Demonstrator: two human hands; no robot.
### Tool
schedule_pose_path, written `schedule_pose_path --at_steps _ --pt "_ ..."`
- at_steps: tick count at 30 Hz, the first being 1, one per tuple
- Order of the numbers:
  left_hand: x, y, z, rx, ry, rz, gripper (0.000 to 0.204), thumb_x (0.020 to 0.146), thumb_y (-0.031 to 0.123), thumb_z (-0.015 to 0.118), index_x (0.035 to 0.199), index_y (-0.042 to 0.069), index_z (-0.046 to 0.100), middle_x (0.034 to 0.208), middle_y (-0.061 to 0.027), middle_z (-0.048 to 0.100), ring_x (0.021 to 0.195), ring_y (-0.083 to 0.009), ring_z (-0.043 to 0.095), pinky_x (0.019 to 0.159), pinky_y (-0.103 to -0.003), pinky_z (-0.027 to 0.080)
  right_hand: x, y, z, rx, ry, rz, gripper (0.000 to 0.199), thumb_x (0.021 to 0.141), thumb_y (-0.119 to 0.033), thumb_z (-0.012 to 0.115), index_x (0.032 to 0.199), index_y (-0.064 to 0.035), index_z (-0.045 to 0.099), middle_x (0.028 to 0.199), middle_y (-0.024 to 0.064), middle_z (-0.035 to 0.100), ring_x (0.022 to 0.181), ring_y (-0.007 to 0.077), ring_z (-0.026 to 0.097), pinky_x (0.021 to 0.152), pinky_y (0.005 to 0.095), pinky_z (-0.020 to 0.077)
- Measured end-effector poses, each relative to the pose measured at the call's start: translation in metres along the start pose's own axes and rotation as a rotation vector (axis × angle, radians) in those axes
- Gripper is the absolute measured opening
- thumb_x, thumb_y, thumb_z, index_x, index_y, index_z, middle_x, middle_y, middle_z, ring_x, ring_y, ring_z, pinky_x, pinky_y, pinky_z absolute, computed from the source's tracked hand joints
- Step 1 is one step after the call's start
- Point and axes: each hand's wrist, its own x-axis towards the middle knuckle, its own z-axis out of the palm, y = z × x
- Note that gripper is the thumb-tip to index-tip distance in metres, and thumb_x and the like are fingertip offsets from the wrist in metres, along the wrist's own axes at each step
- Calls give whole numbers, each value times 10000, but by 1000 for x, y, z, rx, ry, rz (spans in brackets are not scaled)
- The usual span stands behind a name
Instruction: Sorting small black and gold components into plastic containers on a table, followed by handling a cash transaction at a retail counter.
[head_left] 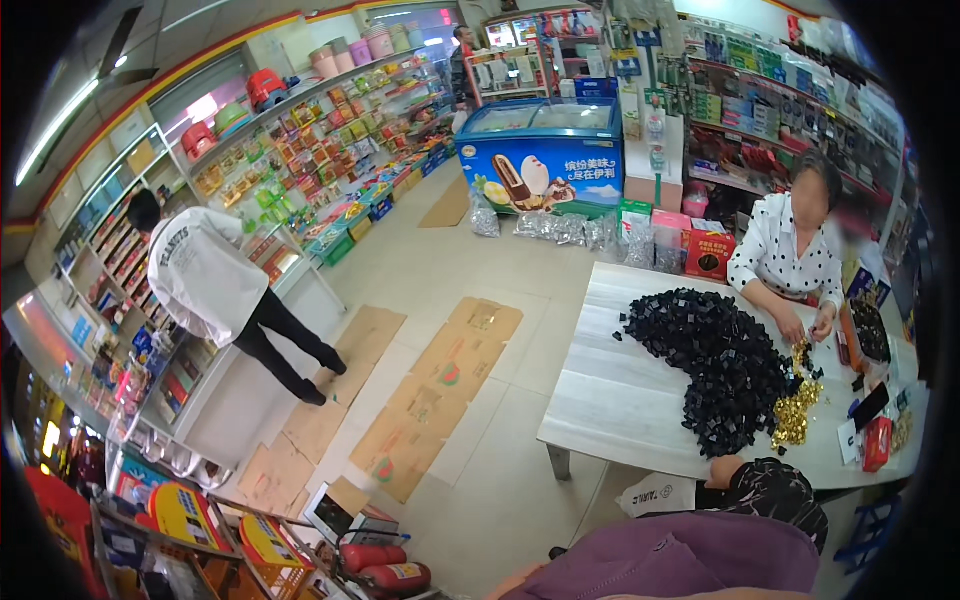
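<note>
At nine o'clock, a person in white [205, 275] leans over a shop counter [250, 380]. Bench [610, 390] at three: black clips pile [715, 365], gold pieces [795, 410] just beside. Wearer's hands unseen; grip cannot be told.

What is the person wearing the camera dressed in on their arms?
Only a plain purple fabric sleeve comes in from the lower edge. It is softly folded and shows no markings. Neither of the person's own hands shows clearly.
</note>
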Motion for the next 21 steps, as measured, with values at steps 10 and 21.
schedule_pose_path --at_steps 10,21 --pt "32 71 -80 134 -83 55 505 925 341 502 1298 10 421 1235 -125 526 1132 -193 502 952 -294 389 8 -1 -4 140 -134 67 444 721 -502 633 822 -76 705 818 121 670 807 298 628 724 407 484" --pt "44 139 -198 138 -105 126 500 928 331 501 1304 13 416 1251 -119 515 1150 -191 489 962 -293 380 72 -176 -156 510 -109 -572 382 838 -440 546 929 -91 673 826 92 667 767 259 620 701 360 464"
